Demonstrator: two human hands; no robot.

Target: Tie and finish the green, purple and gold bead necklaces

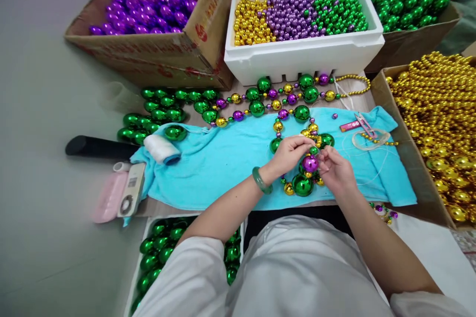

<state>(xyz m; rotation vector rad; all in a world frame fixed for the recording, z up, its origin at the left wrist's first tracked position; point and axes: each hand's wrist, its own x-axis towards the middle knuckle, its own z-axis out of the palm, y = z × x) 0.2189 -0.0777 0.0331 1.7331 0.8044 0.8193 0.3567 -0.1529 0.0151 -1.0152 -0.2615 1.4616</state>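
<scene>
Both hands, the left hand [288, 154] and right hand [334, 168], pinch a purple bead [310, 163] on a bead string [302, 184] over a turquoise towel [223, 163]. A white foam box [297, 57] holds gold, purple and green beads; cardboard boxes [148, 52] hold larger ones. The thread between the fingers is too fine to see.
</scene>
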